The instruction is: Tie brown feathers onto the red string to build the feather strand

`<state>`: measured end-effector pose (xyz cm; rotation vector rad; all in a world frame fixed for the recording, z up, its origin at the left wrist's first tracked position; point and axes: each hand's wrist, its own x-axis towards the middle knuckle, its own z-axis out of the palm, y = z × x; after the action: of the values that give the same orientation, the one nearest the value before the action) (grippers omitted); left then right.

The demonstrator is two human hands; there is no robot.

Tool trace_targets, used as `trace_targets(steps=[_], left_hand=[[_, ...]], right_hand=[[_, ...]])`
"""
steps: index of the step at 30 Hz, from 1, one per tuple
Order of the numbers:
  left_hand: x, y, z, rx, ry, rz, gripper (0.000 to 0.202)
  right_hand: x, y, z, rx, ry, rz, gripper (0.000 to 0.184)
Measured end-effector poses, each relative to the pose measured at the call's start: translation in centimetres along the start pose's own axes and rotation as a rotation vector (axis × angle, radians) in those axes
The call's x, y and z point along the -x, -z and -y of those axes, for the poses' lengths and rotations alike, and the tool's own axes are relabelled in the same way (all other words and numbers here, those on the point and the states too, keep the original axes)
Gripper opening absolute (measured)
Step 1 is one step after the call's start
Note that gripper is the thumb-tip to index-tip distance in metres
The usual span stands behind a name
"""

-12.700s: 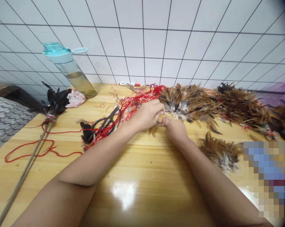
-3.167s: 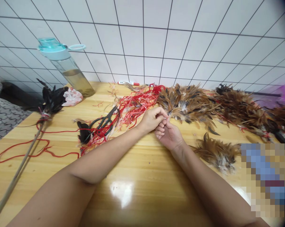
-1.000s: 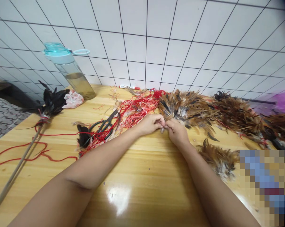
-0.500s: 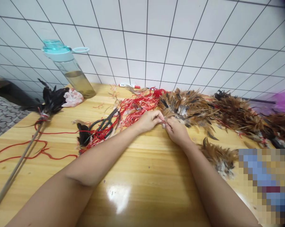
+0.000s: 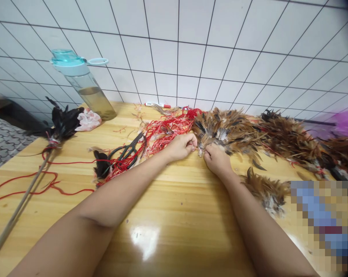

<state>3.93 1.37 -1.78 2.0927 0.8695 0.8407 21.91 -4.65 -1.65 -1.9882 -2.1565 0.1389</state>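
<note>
My left hand (image 5: 180,147) and my right hand (image 5: 217,160) meet at the middle of the wooden table (image 5: 168,215), both with fingers pinched shut on the near edge of a brown feather bundle (image 5: 224,129). A thin strand seems to run between the two pinches; I cannot make it out clearly. Just left of my left hand lies a tangle of red string (image 5: 165,130).
Black scissors (image 5: 124,152) lie in the red string. A black-feathered stick (image 5: 32,181) and loose red cord (image 5: 32,184) lie at left, beside a water bottle (image 5: 84,86) and a pink wad (image 5: 89,119). More brown feather bundles (image 5: 292,140) stretch right; a small one (image 5: 266,190) sits near my right forearm.
Over the last second both hands stayed pinched together at the feather bundle's edge, shifting only slightly. Earlier my right hand lay palm up under the left.
</note>
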Motion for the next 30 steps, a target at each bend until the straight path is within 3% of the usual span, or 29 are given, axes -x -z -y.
trace_targets(steps=[7,12,20,24,27,30], left_hand=[[0.1,-0.4,-0.6,-0.006,0.035,0.009,0.006],[0.1,-0.5,0.1,0.197,0.131,0.058,0.009],[-0.7,-1.4,0.3,0.454,0.098,0.036,0.010],[-0.8,-2.2,0.0,0.488,0.062,-0.041,0.009],[-0.8,-2.2,-0.7,0.495,0.019,-0.054,0.008],[-0.6,-1.7,-1.6,0.531,-0.024,-0.026,0.011]], right_hand=[[0.2,-0.1,0.4,0.071,-0.060,0.036,0.025],[0.2,-0.2,-0.1,0.035,-0.046,0.002,0.024],[0.0,-0.2,-0.8,-0.128,-0.032,-0.016,0.023],[0.1,-0.8,-1.3,-0.490,-0.043,-0.070,0.030],[0.3,-0.6,-0.9,-0.934,-0.168,-0.034,0.043],[0.9,1.1,0.5,-1.101,-0.294,0.040,0.051]])
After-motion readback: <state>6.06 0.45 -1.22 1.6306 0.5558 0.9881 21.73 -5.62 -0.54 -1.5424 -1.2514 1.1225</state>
